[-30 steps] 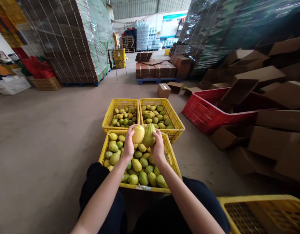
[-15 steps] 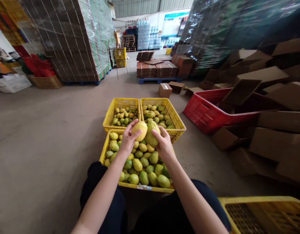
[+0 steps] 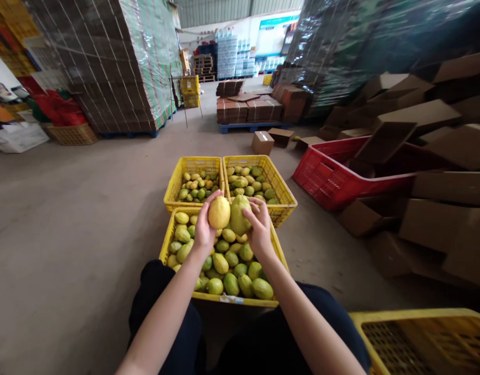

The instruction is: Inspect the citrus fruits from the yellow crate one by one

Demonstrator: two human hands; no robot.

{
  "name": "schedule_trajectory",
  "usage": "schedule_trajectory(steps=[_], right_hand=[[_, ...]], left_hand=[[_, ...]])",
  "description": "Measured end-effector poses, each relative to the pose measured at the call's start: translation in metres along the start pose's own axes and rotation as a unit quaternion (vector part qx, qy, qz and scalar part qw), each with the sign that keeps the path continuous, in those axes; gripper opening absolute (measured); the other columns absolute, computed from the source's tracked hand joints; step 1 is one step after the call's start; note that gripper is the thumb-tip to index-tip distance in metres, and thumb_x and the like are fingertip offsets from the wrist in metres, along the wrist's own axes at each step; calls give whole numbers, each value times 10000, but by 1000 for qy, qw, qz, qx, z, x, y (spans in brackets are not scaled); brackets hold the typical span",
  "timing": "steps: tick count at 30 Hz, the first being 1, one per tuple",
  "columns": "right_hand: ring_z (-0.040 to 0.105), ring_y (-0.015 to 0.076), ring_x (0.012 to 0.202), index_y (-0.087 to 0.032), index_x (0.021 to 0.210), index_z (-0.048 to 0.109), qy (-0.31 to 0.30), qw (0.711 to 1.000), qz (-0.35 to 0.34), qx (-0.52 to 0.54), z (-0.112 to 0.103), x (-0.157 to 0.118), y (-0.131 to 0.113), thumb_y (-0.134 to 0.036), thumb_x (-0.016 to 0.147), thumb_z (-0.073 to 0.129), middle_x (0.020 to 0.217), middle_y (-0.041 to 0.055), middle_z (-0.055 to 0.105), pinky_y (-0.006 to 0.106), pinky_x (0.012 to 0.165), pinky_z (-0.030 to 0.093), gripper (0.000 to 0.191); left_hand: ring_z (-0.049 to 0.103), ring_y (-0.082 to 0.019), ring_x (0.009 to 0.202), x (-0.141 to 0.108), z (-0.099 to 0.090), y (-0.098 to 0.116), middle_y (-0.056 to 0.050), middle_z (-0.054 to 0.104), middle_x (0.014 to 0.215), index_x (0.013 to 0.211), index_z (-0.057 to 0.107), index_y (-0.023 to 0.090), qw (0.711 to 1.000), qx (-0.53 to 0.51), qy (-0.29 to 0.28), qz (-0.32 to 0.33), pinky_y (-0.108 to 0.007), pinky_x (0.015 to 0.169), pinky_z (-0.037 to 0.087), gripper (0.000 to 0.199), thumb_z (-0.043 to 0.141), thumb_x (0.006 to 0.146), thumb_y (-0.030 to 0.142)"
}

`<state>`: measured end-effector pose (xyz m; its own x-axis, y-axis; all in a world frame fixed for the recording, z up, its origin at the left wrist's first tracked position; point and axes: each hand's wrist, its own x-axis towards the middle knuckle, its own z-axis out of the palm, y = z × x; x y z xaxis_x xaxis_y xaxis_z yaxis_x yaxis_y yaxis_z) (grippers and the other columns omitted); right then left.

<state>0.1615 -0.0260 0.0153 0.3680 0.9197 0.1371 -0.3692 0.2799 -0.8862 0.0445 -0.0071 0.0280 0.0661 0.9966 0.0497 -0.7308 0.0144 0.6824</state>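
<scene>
My left hand [image 3: 205,228] holds a yellow lemon [image 3: 219,212], its fingers behind the fruit. In my right hand [image 3: 260,227] is a larger, bumpy green-yellow lemon [image 3: 240,215], with the thumb across its near side. The two lemons are side by side above the near yellow crate [image 3: 240,301], a narrow gap between them. Many green and yellow lemons fill that crate, such as a green lemon [image 3: 262,289] at its front. Behind it, two more yellow crates stand side by side, the left crate [image 3: 173,183] and the right crate [image 3: 283,188], both holding lemons.
To the right, a red crate [image 3: 321,179] stands among loose cardboard boxes [image 3: 443,213]. Another yellow crate [image 3: 415,314] is at the lower right. Farther off are a small carton [image 3: 262,142], flattened cardboard on a blue pallet [image 3: 240,127] and tall wrapped stacks [image 3: 103,67].
The left thumb has come off the front of the yellow lemon, which now shows more fully. Both lemons have shifted slightly left and a small gap has opened between them.
</scene>
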Motion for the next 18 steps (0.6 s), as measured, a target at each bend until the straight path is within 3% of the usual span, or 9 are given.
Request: schedule_trajectory(steps=[6, 10, 15, 18], right_hand=[[672, 223, 968, -287, 1147, 655, -34, 999, 22, 4, 2, 0, 0, -365, 613, 876, 1104, 9, 722, 326, 829, 542, 582], [679, 235, 850, -214, 985, 716, -57, 996, 65, -12, 3, 1, 1, -425, 584, 878, 931, 15, 750, 344, 790, 546, 481], [633, 173, 769, -245, 906, 628, -24, 999, 21, -5, 7, -6, 0, -416, 608, 864, 846, -38, 686, 278, 733, 520, 417], [620, 166, 772, -251, 933, 582, 3, 1000, 15, -2, 8, -6, 0, -448, 649, 824, 864, -38, 664, 276, 727, 510, 422]], left_hand=[[579, -235, 1285, 4, -3, 9, -54, 732, 1190, 1011, 753, 188, 998, -54, 35, 12, -325, 1103, 423, 277, 540, 839, 224], [525, -259, 1344, 6, -10, 9, -73, 724, 1215, 1036, 752, 182, 999, -43, 27, 10, -348, 1141, 384, 296, 627, 783, 272], [538, -283, 1328, 5, -9, -8, -96, 734, 1177, 1045, 742, 161, 999, -16, -6, -40, -397, 1155, 374, 364, 602, 863, 443], [571, -270, 1291, 3, -9, -18, -74, 737, 1164, 1115, 715, 199, 1000, 8, -7, -20, -408, 1144, 390, 394, 571, 902, 498]])
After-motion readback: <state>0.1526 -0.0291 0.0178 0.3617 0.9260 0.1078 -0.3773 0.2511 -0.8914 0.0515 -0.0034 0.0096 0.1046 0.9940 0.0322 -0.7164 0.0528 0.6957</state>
